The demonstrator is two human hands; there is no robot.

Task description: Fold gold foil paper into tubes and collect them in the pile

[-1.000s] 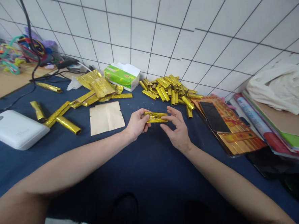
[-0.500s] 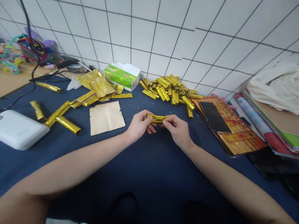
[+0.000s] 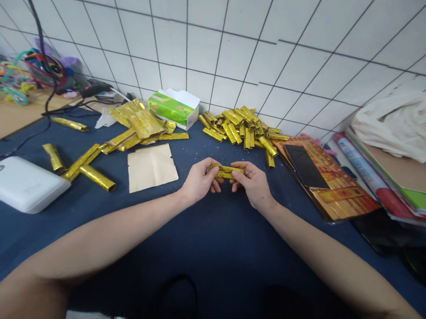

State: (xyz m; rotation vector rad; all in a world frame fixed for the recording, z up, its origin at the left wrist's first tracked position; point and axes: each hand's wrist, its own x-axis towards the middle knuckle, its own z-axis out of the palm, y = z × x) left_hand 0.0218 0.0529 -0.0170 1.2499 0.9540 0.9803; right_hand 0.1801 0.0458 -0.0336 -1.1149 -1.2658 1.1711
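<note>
Between my hands is a folded strip of gold foil paper [image 3: 226,171], lying roughly level above the dark blue table [image 3: 211,246]. My left hand [image 3: 202,178] pinches its left end between thumb and fingers. At the other end, my right hand [image 3: 251,180] grips it with the thumb on top. Beyond my right hand lies a heap of folded gold paper pieces [image 3: 245,126] against the wall. A square sheet of beige paper [image 3: 152,168] rests flat to the left of my left hand.
At left are loose gold paper rolls [image 3: 97,178], a white power bank [image 3: 25,185] and a black cable [image 3: 44,54]. A green tissue pack [image 3: 174,109] stands by the tiled wall. A phone [image 3: 306,167] lies on red-gold printed sheets [image 3: 345,202] at right, near a white cloth [image 3: 402,124].
The gold paper has turned slightly, its right end now a little lower. My right thumb has shifted along that end, and its fingers have curled underneath.
</note>
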